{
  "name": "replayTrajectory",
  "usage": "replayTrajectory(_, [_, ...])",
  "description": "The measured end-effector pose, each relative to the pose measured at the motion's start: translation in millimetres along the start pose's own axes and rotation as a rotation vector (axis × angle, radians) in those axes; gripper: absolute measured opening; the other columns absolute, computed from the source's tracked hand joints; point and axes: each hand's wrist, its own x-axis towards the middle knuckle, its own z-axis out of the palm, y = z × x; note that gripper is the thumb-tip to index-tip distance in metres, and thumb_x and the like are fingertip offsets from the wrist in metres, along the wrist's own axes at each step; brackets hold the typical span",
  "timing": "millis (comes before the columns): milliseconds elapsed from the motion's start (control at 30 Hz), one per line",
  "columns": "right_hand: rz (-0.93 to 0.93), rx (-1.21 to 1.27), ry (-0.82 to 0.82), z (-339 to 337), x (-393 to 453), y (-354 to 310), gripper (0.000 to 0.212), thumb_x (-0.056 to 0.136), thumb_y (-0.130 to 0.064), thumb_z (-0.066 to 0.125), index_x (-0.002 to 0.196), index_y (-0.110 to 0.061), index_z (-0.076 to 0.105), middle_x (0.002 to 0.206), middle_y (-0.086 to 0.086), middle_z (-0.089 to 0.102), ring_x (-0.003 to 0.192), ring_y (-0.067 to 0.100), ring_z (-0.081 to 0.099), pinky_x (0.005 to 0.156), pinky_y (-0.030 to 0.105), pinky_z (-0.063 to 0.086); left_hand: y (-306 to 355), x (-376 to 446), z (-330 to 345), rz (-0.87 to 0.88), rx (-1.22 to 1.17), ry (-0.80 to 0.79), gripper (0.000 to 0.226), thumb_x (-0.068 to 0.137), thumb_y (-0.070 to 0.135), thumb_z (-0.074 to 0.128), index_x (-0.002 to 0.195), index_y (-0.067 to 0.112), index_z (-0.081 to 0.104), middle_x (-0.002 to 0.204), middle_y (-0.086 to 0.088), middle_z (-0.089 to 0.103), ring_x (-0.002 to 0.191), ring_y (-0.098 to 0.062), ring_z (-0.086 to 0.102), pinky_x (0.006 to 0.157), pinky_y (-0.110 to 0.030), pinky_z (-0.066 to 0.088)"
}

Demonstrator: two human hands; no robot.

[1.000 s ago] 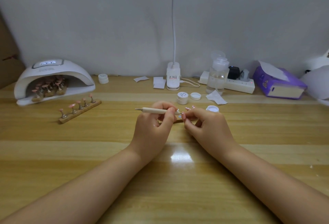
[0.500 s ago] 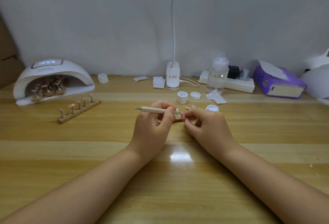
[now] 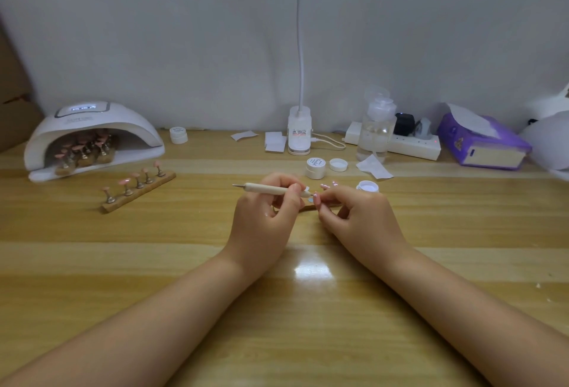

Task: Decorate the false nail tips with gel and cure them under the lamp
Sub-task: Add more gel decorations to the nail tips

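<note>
My left hand (image 3: 264, 217) grips a pale wooden dotting tool (image 3: 264, 188) that lies level, its metal tip pointing left. Its right end meets a small nail tip (image 3: 311, 199) pinched in my right hand (image 3: 360, 217). A wooden holder strip (image 3: 308, 208) lies mostly hidden under both hands, with pink tips (image 3: 328, 185) showing just behind my right fingers. An open gel pot (image 3: 368, 186) stands right behind my right hand. Left of me, a wooden strip of pink tips on stands (image 3: 138, 186) lies in front of the white curing lamp (image 3: 92, 137), which holds more pink tips inside.
A closed white pot (image 3: 315, 168) and a loose lid (image 3: 338, 165) stand behind my hands. Further back are a desk-lamp base (image 3: 299, 134), a clear pump bottle (image 3: 376, 128), a power strip (image 3: 409, 143), a purple tissue box (image 3: 483, 140), paper wipes (image 3: 374, 168) and another pot (image 3: 178, 135).
Both hands stay in the same place over the holder strip; the tool and the pinched tip have barely shifted.
</note>
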Motion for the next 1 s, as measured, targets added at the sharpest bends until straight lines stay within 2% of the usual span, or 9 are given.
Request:
replayTrajectory(167, [-0.004, -0.003, -0.005, 0.4, 0.0, 0.5, 0.011, 0.080, -0.014, 0.068, 0.084, -0.024, 0.073, 0.079, -0.014, 0.070, 0.051, -0.003, 0.052, 0.076, 0.029, 0.051, 0.9, 0.5, 0.2, -0.005, -0.006, 0.003, 0.015, 0.088, 0.025, 0.052, 0.082, 0.020, 0.064, 0.073, 0.000, 0.068, 0.070, -0.016, 0.066, 0.067, -0.045, 0.053])
replayTrajectory(267, [0.007, -0.007, -0.003, 1.2, 0.6, 1.6, 0.011, 0.081, -0.015, 0.068, 0.083, -0.025, 0.072, 0.074, -0.018, 0.066, 0.051, -0.003, 0.053, 0.074, 0.025, 0.050, 2.3, 0.3, -0.2, -0.004, -0.027, 0.014, 0.014, 0.088, 0.024, 0.052, 0.080, 0.026, 0.062, 0.075, 0.001, 0.068, 0.071, -0.013, 0.066, 0.069, -0.045, 0.054])
replayTrajectory(367, [0.030, 0.003, 0.006, 1.3, 1.1, 3.1, 0.014, 0.080, -0.015, 0.069, 0.080, -0.028, 0.071, 0.072, -0.022, 0.063, 0.054, -0.004, 0.054, 0.063, 0.018, 0.044, 3.9, 0.2, -0.8, 0.005, -0.058, 0.029, 0.014, 0.088, 0.024, 0.051, 0.080, 0.028, 0.060, 0.076, 0.005, 0.068, 0.070, -0.007, 0.065, 0.067, -0.035, 0.055])
replayTrajectory(467, [0.039, 0.010, 0.009, 1.7, 1.6, 4.2, 0.014, 0.081, -0.015, 0.068, 0.079, -0.029, 0.070, 0.073, -0.021, 0.065, 0.053, -0.002, 0.054, 0.064, 0.018, 0.045, 4.4, 0.4, -0.9, 0.023, -0.076, 0.044, 0.013, 0.089, 0.024, 0.050, 0.081, 0.027, 0.060, 0.074, 0.008, 0.067, 0.069, -0.005, 0.064, 0.064, -0.023, 0.052])
replayTrajectory(600, [0.042, 0.032, 0.014, 2.1, 2.5, 5.3, 0.018, 0.081, -0.015, 0.068, 0.076, -0.032, 0.068, 0.071, -0.025, 0.063, 0.053, -0.002, 0.054, 0.064, 0.013, 0.044, 4.0, -0.2, 0.0, 0.037, -0.112, 0.055, 0.012, 0.090, 0.023, 0.051, 0.084, 0.028, 0.059, 0.075, 0.003, 0.067, 0.072, -0.008, 0.065, 0.065, -0.021, 0.051])
replayTrajectory(700, [0.040, 0.050, 0.020, 2.3, 3.0, 6.0, 0.021, 0.080, -0.014, 0.069, 0.074, -0.033, 0.066, 0.072, -0.023, 0.065, 0.053, -0.004, 0.055, 0.072, 0.014, 0.046, 5.2, -0.8, -0.1, 0.081, -0.148, 0.073, 0.012, 0.090, 0.019, 0.051, 0.088, 0.029, 0.058, 0.073, 0.003, 0.066, 0.073, -0.006, 0.065, 0.066, -0.016, 0.050])
replayTrajectory(833, [0.055, 0.050, 0.015, 2.1, 3.6, 7.1, 0.025, 0.080, -0.016, 0.069, 0.072, -0.040, 0.062, 0.072, -0.026, 0.064, 0.052, -0.003, 0.055, 0.059, 0.009, 0.041, 6.1, -1.4, 0.9, 0.127, -0.147, 0.080, 0.012, 0.091, 0.015, 0.051, 0.092, 0.026, 0.055, 0.078, 0.005, 0.064, 0.075, -0.003, 0.063, 0.066, -0.013, 0.047])
replayTrajectory(1000, [0.058, 0.057, 0.007, 1.0, 3.8, 6.4, 0.023, 0.081, -0.015, 0.068, 0.075, -0.037, 0.064, 0.070, -0.029, 0.061, 0.056, -0.008, 0.055, 0.058, 0.008, 0.039, 5.6, -0.6, 1.4, 0.134, -0.146, 0.094, 0.012, 0.091, 0.013, 0.050, 0.092, 0.025, 0.055, 0.076, 0.008, 0.063, 0.076, 0.001, 0.063, 0.064, -0.008, 0.044])
